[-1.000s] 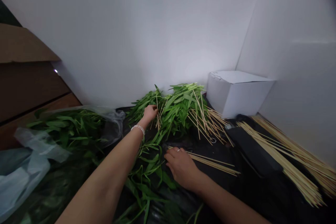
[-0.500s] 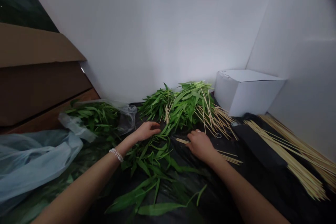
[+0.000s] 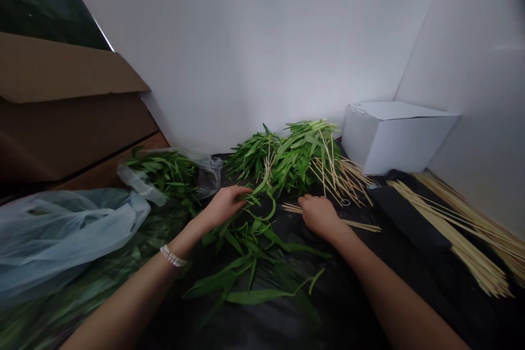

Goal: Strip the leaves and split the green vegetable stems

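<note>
My left hand [image 3: 225, 206] pinches the end of a leafy green stem [image 3: 261, 192], part of a loose pile of long-leaved greens [image 3: 256, 268] on the black plastic sheet [image 3: 303, 314]. To the right, my right hand [image 3: 320, 215] is closed over a small bundle of thin bamboo skewers [image 3: 361, 226], whose ends stick out on both sides of it. Its fingertips are partly hidden. Behind both hands lie heaps of greens [image 3: 297, 161] with bunches of skewers [image 3: 348, 178] fanning out from them.
A clear bag of greens [image 3: 164, 172] and a pale plastic bag [image 3: 69, 235] lie on the left, below a cardboard box [image 3: 61, 131]. On the right are a white box [image 3: 394, 139], a black block [image 3: 410, 224] and long bundles of sticks [image 3: 463, 246]. A white wall stands behind.
The view has shifted slightly. My left hand has drawn a curled stem up at its fingertips. The skewers under my right hand lie closer together than before.
</note>
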A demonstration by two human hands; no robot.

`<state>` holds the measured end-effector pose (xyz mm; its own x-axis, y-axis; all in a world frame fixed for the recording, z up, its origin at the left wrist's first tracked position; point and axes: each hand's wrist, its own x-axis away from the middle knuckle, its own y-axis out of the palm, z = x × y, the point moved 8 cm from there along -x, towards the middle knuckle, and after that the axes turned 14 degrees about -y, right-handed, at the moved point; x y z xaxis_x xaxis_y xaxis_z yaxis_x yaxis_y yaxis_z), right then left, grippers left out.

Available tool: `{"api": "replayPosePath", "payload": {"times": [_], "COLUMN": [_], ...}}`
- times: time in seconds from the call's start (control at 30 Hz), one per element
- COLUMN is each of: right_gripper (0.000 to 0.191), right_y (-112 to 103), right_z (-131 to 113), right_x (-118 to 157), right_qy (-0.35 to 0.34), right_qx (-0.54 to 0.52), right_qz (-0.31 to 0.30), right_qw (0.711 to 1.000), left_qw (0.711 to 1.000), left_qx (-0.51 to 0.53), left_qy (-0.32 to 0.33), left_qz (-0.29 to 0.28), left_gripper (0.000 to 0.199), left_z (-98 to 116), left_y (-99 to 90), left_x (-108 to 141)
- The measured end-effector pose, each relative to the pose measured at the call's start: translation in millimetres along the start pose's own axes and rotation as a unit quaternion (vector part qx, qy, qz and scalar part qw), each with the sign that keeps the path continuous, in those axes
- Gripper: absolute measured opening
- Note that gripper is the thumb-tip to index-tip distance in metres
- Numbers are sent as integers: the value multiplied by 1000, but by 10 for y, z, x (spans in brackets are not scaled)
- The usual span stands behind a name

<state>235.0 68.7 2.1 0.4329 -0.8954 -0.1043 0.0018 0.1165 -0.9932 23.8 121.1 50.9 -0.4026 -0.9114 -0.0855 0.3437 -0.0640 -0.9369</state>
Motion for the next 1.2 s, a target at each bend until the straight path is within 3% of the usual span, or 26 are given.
{"api": "replayPosePath", "payload": {"times": [0.13, 0.23, 0.27, 0.37, 0.43, 0.57, 0.83, 0.97, 1.07, 1.2], "right_gripper": [23, 20, 20, 20, 22, 28, 24, 29, 35, 46], "right_y": [-40, -72, -67, 0, 38, 58, -40, -203, -246, -193], "right_z": [-8, -35, -44, -48, -43, -64, 79, 160, -10, -432], "right_x": [9, 15, 16, 17, 14, 7, 65, 94, 40, -32], "right_qy": [1, -10, -15, -19, -16, -7, 61, 90, 29, -118], "right_qx": [8, 8, 8, 10, 14, 18, 40, 73, 62, 29], "right_qz": [11, 20, 17, -10, -18, -13, 3, 46, 57, 60], "right_qw": [1000, 1000, 1000, 1000, 1000, 1000, 997, 992, 996, 991], "left_qw": [999, 996, 995, 992, 992, 991, 992, 992, 992, 993], "left_qx": [30, 64, 75, 78, 60, 3, -18, -17, -12, 1], "left_qy": [17, -14, -38, -97, -100, -76, -58, -66, -69, -70], "left_qz": [33, 53, 49, 28, 47, 111, 114, 104, 104, 97], "left_gripper": [60, 29, 19, 27, 30, 29, 30, 32, 31, 31], "left_z": [190, 220, 188, 60, 5, -15, 27, 10, -5, -9], "left_y": [-88, -91, -43, 226, 392, 535, 499, 522, 523, 512], "left_x": [320, 620, 716, 956, 1054, 1133, 1153, 1135, 1126, 1126]}}
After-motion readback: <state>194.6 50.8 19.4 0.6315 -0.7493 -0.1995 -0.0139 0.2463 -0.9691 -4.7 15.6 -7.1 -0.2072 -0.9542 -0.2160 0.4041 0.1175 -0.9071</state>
